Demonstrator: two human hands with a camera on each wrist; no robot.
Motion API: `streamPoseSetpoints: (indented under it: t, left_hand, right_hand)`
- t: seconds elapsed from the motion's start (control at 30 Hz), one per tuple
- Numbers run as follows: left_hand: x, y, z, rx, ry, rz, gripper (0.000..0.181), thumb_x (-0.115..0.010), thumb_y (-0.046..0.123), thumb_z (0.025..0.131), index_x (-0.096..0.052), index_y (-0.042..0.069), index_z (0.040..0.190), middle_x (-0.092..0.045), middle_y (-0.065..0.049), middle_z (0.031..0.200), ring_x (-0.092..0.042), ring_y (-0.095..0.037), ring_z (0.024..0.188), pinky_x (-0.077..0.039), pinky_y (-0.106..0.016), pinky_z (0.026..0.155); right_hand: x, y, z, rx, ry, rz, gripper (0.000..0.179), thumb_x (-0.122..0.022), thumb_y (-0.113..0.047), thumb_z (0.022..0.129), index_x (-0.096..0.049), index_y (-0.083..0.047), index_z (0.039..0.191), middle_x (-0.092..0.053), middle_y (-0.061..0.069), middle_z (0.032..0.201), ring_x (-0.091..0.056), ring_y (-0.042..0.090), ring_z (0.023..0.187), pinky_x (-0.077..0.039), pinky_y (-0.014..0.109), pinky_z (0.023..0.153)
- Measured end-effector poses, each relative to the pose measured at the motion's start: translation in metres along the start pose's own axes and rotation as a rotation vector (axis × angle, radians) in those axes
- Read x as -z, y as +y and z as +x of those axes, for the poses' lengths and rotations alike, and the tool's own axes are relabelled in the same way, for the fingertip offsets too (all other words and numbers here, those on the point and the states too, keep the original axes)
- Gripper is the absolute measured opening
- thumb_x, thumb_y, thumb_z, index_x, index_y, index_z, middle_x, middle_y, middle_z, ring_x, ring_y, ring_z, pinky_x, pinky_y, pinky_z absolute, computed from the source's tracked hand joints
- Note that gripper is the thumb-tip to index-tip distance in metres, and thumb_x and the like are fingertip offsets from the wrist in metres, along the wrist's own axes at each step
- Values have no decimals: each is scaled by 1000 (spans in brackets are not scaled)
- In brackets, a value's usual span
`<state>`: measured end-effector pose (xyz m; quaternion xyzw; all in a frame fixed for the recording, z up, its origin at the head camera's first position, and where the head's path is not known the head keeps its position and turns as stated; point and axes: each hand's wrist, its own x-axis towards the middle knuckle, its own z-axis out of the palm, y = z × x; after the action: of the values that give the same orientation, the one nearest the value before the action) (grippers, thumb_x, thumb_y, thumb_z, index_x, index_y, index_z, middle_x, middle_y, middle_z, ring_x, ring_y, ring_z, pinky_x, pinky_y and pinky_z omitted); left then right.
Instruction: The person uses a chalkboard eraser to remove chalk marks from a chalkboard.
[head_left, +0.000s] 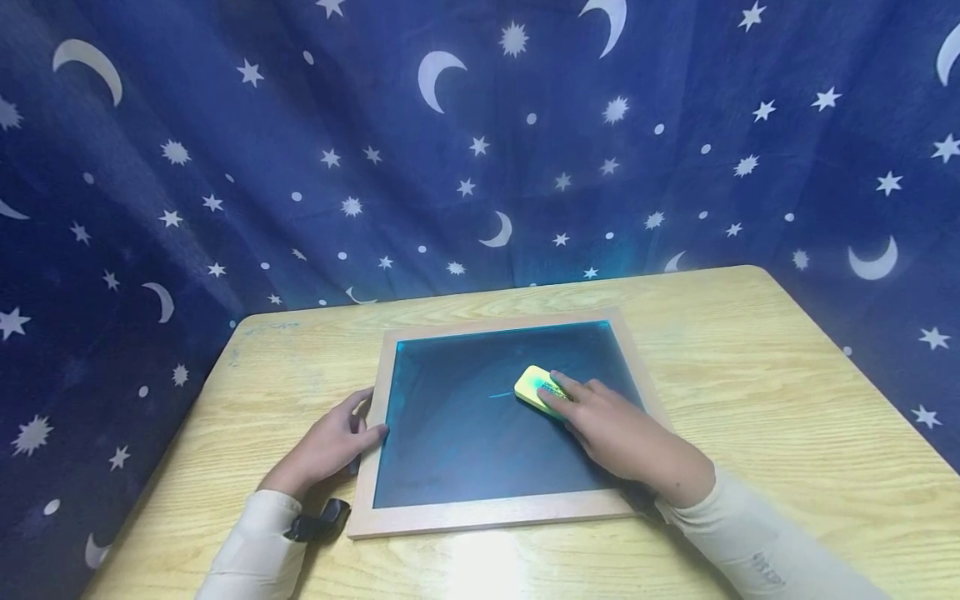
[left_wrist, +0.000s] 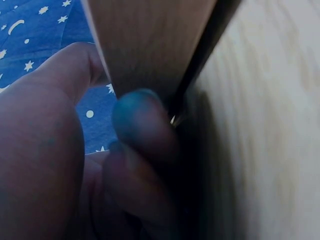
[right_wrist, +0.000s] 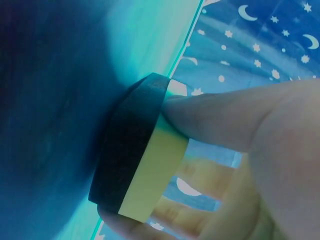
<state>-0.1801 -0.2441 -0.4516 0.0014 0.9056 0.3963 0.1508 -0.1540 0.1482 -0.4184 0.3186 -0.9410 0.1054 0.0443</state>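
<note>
A chalkboard (head_left: 465, 450) with a light wooden frame lies on the table. My left hand (head_left: 330, 446) grips its left side, the thumb on top of the frame and the other fingers at the outer edge, partly hidden. In the left wrist view, the fingertips (left_wrist: 142, 120) come up against the wooden frame (left_wrist: 150, 40). My right hand (head_left: 618, 425) holds a yellow chalkboard eraser (head_left: 531, 383) over the right half of the board. In the right wrist view, the eraser's dark felt side (right_wrist: 127, 145) faces the board. A short blue chalk line (head_left: 501, 395) shows just left of the eraser.
The board rests on a pale wood-grain table (head_left: 787, 433). Behind and beside it hangs a blue curtain (head_left: 480, 150) with moons and stars. A black strap (head_left: 318, 521) is around the left wrist, close to the board's lower left corner.
</note>
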Motion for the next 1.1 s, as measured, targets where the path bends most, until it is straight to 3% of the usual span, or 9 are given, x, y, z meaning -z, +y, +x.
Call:
streamPoseSetpoints:
  t: [0.33,0.67,1.1]
  left_hand:
    - [0,-1,0,-6,5,4,73,-66,30,94,-30,14,155,-58,-5,72,-51,-16,47,-45,-31,46]
    - [0,-1,0,-13,13,18,73,-66,32,94,-31,13,155,-59,-5,72,-53,-17,47,-46,-32,49]
    - [0,-2,0,-19,-2,-11,73,-66,29,94,-30,14,156,-59,-6,72,-52,-16,46,-47,-32,48]
  right_hand:
    - [6,10,0,-69,20,-35,47,-61,-1,95,-57,-10,142,-52,24,145,-63,38,101,-55,50,87]
    - [8,3,1,-40,29,-94,60,-66,10,83,-57,-7,140,-53,26,142,-62,38,98,-54,49,85]
    - [-3,-30,18,8,-85,-60,54,-60,1,95,-52,-14,146,-47,21,151,-59,34,100,-53,45,80]
